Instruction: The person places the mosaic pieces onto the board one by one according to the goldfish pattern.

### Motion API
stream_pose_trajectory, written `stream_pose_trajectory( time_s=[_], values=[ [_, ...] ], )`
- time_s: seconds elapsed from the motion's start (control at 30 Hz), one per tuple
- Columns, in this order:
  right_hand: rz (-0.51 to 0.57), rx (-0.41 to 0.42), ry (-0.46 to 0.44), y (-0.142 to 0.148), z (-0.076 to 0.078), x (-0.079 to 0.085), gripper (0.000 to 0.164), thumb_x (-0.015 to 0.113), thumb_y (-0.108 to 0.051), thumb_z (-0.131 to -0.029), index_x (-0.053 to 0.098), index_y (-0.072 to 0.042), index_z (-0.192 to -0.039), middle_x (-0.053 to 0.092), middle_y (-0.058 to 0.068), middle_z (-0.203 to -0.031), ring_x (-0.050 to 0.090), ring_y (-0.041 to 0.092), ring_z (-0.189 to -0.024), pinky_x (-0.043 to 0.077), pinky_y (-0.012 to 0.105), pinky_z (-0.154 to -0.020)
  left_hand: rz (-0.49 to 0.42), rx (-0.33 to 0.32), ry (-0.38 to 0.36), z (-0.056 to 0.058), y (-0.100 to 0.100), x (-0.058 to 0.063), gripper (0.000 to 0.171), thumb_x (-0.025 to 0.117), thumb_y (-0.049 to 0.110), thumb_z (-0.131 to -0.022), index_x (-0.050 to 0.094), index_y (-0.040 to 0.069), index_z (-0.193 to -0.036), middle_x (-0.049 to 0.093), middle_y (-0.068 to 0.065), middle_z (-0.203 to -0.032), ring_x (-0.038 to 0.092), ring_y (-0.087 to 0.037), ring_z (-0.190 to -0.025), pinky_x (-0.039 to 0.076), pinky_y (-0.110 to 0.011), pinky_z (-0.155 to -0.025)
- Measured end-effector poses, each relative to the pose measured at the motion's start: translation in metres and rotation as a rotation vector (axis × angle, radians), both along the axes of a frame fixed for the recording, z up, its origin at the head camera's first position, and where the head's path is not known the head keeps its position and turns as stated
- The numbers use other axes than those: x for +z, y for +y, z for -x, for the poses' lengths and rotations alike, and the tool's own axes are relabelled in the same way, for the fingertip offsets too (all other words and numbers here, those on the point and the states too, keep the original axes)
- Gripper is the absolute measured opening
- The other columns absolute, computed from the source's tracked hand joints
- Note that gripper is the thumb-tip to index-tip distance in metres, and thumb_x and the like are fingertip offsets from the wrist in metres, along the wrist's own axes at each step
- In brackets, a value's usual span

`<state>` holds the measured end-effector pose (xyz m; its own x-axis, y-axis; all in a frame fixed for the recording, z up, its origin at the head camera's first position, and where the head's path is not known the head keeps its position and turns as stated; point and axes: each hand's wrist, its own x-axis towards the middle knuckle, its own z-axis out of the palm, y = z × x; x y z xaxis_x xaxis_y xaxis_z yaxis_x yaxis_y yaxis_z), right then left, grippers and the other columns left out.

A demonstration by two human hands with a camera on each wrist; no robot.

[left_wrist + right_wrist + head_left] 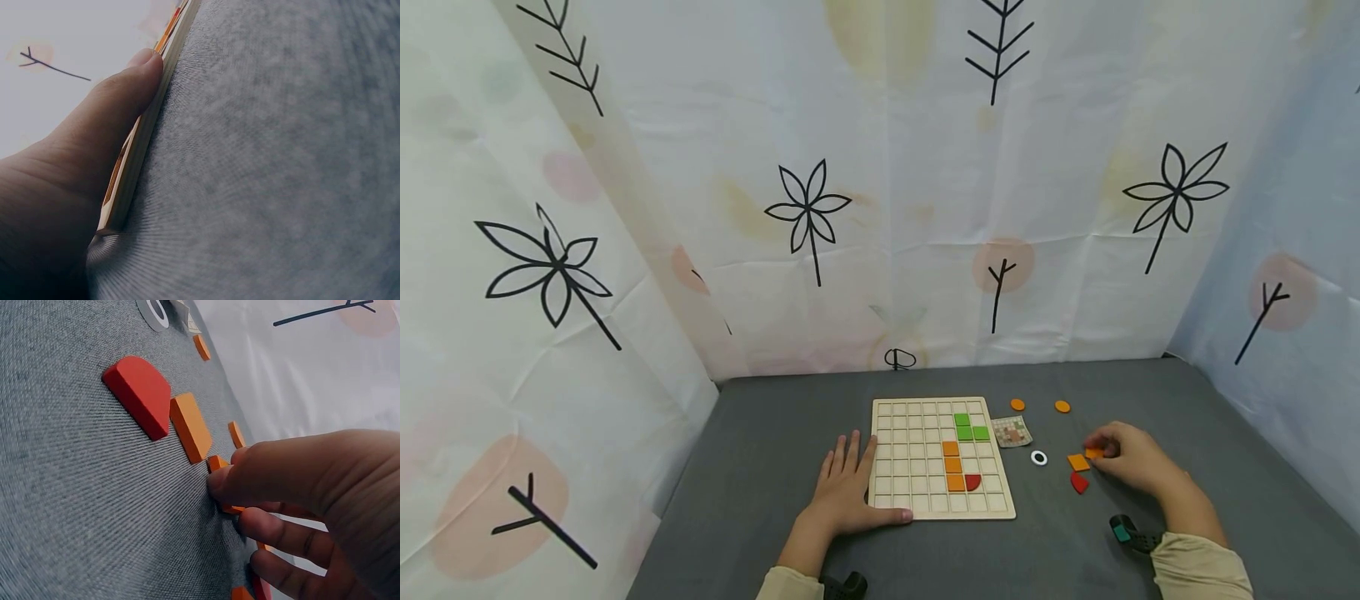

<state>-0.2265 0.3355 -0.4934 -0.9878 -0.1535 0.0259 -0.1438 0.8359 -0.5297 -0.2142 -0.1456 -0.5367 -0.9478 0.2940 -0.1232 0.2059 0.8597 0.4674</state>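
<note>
My left hand (846, 493) lies spread at the left side of a wooden grid board (910, 467), with the thumb (134, 78) resting along its near edge. On the board are green squares (962, 426), a column of orange squares (952, 466) and a red quarter-round piece (972, 482). To the right of the board, my right hand (1131, 457) pinches an orange tile (219, 464) between thumb and fingers, close over the table. Beside that tile lie another orange square (191, 427) and a red rounded piece (140, 394). The fingers partly hide the pinched tile.
A small patterned card (1012, 432) lies at the board's right edge. A white ring (1039, 457) and two orange discs (1017, 405) are nearby on the grey table (775, 442). More orange and red pieces (261, 586) show under my right fingers. Patterned cloth (917, 292) hangs behind.
</note>
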Motion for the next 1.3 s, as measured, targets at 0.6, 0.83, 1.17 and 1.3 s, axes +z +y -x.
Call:
stream_pose_trajectory(
  time_s=[0.6,0.83,1.17,1.3],
  values=[
    [0.063,0.151,0.236,-0.067,-0.002,0.017,0.015,0.082,-0.003,-0.09,0.079,-0.009,-0.103,0.067,0.0,-0.102,0.058,0.012,-0.085,0.055,0.032,-0.073,0.011,0.012,-0.011,0.001,-0.004,-0.002,0.139,0.068,0.096,-0.069,0.01,0.024,-0.174,-0.002,-0.012,-0.18,-0.006,-0.039,-0.167,0.003,-0.064,-0.133],
    [0.132,0.319,0.35,-0.107,-0.001,0.015,0.021,0.082,0.004,-0.087,0.078,-0.011,-0.101,0.067,-0.003,-0.103,0.062,0.019,-0.086,0.056,0.037,-0.073,0.021,-0.007,-0.005,0.001,-0.001,0.001,0.14,0.066,0.096,-0.071,0.009,0.022,-0.174,-0.002,-0.014,-0.18,-0.004,-0.04,-0.167,0.005,-0.064,-0.134],
    [0.209,0.54,0.22,-0.182,0.0,0.007,0.014,0.078,-0.001,-0.093,0.077,-0.011,-0.103,0.068,0.001,-0.102,0.064,0.019,-0.09,0.059,0.035,-0.077,0.022,-0.007,0.004,-0.001,0.0,0.001,0.139,0.067,0.096,-0.071,0.011,0.02,-0.174,0.0,-0.016,-0.18,-0.003,-0.041,-0.167,0.007,-0.065,-0.133],
    [0.182,0.545,0.098,-0.201,0.0,0.0,0.011,0.079,-0.009,-0.095,0.078,-0.014,-0.104,0.066,-0.002,-0.103,0.06,0.013,-0.088,0.056,0.03,-0.078,0.025,-0.011,0.004,-0.001,0.0,0.002,0.139,0.066,0.096,-0.071,0.01,0.02,-0.174,0.0,-0.016,-0.18,-0.003,-0.042,-0.167,0.007,-0.065,-0.133]
  ],
)
